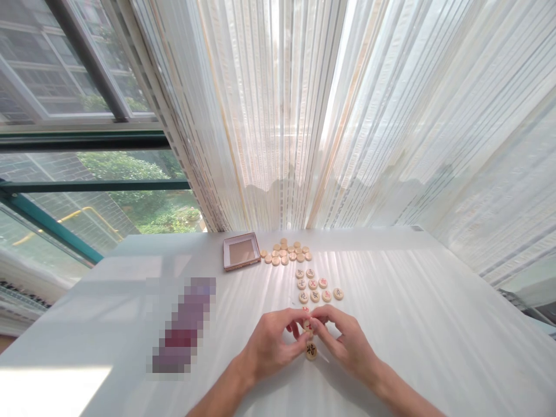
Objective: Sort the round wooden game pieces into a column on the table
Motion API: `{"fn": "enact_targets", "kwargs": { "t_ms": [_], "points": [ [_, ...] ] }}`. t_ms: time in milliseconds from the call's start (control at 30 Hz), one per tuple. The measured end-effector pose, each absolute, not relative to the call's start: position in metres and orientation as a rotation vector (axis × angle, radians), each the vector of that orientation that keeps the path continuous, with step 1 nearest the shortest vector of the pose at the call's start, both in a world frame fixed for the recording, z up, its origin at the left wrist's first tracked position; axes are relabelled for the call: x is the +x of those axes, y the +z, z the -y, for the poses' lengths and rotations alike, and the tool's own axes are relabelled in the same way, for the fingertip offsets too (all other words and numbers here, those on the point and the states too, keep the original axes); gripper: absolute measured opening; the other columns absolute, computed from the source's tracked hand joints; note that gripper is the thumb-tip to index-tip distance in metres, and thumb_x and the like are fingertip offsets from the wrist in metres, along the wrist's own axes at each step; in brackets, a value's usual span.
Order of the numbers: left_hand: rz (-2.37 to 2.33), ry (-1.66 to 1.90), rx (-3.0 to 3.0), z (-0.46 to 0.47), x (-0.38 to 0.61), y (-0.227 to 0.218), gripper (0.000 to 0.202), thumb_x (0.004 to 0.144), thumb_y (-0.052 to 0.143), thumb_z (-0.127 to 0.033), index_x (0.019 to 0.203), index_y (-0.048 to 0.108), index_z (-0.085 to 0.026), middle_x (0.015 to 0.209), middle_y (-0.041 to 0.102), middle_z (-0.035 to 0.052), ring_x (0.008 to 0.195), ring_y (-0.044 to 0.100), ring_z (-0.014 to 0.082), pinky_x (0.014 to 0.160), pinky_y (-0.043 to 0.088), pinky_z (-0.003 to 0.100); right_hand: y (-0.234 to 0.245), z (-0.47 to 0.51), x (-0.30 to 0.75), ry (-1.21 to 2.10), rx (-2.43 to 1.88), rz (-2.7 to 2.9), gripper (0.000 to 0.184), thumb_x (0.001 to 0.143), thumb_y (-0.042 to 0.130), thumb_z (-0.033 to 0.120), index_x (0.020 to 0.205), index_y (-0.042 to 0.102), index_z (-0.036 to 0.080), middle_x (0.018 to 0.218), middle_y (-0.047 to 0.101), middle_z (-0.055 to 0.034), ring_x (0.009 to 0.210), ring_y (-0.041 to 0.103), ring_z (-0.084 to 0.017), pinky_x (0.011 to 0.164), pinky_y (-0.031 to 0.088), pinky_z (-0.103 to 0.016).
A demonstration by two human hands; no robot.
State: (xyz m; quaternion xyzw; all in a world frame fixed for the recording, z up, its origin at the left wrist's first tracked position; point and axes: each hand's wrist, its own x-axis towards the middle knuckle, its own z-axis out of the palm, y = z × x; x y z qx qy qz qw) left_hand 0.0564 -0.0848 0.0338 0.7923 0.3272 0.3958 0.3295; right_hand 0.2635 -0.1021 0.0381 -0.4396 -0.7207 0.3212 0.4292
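Note:
My left hand (275,343) and my right hand (347,336) meet at the near middle of the table. Their fingertips close from both sides on a round wooden xiangqi piece with a red character (308,325), partly hidden by the fingers. Just nearer to me lies a piece with a black character (311,351). Another red-marked piece (305,310) peeks out beyond the fingertips, mostly covered. Past the hands, several face-up pieces (315,296) lie in short rows, some marked black and some red.
Farther back, several pieces with no marks showing (284,253) lie in a cluster beside a shallow open box (224,259). A pixelated purple object (185,324) is on the left of the white table (417,347). Striped curtains (278,116) hang behind; a window (87,174) is at left.

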Motion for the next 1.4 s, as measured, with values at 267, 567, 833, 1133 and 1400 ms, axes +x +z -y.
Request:
{"fn": "enact_targets", "kwargs": {
  "t_ms": [267, 567, 833, 1133, 1400],
  "points": [
    [-0.987, 1.048, 2.083, 0.080, 0.052, 0.032, 0.025, 0.093, 0.069, -0.024, 0.118, 0.067, -0.024, 0.099, 0.080, 0.0033, 0.075, 0.073, 0.0166, 0.077, 0.061, 0.029, 0.042, 0.101, 0.265, 0.788, -1.025, 1.807, 0.020, 0.104, 0.056, 0.032, 0.114, 0.071, 0.021, 0.096, 0.078, -0.0089, 0.081, 0.073, -0.022, 0.074, 0.062, -0.034],
    [-1.342, 1.046, 2.277, 0.054, 0.026, 0.029, 0.017, 0.097, 0.062, -0.032, 0.111, 0.067, -0.024, 0.094, 0.075, 0.0043, 0.083, 0.072, 0.0228, 0.080, 0.058, 0.036, 0.039, 0.096, 0.273, 0.568, -1.052, 1.791, 0.019, 0.105, 0.054, 0.028, 0.106, 0.071, 0.023, 0.091, 0.075, -0.0064, 0.075, 0.069, -0.021, 0.070, 0.058, -0.034],
    [-1.418, 0.947, 2.493, 0.049, 0.023, 0.020, 0.020, 0.100, 0.062, -0.025, 0.118, 0.070, -0.023, 0.112, 0.076, 0.0084, 0.101, 0.068, 0.0286, 0.089, 0.054, 0.044, 0.044, 0.094, 0.276, 0.532, -1.090, 1.738, 0.020, 0.106, 0.053, 0.031, 0.103, 0.071, 0.022, 0.094, 0.074, -0.0072, 0.079, 0.069, -0.022, 0.069, 0.057, -0.033],
    [-1.404, 0.932, 2.564, 0.040, 0.029, 0.015, 0.017, 0.104, 0.061, -0.026, 0.113, 0.075, -0.024, 0.113, 0.079, 0.0056, 0.100, 0.070, 0.0253, 0.088, 0.056, 0.039, 0.046, 0.084, 0.288, 0.483, -1.148, 1.651, 0.024, 0.104, 0.055, 0.039, 0.103, 0.072, 0.021, 0.091, 0.075, -0.0061, 0.079, 0.071, -0.022, 0.071, 0.059, -0.034],
    [-1.519, 0.932, 2.581, -0.004, 0.055, 0.019, 0.017, 0.104, 0.058, -0.019, 0.102, 0.075, -0.021, 0.094, 0.079, 0.0069, 0.090, 0.069, 0.0266, 0.081, 0.055, 0.038, 0.039, 0.068, 0.304, 0.563, -1.330, 1.484, 0.031, 0.101, 0.057, 0.047, 0.100, 0.073, 0.021, 0.097, 0.078, -0.0075, 0.086, 0.074, -0.025, 0.067, 0.057, -0.031]
  ]
}}
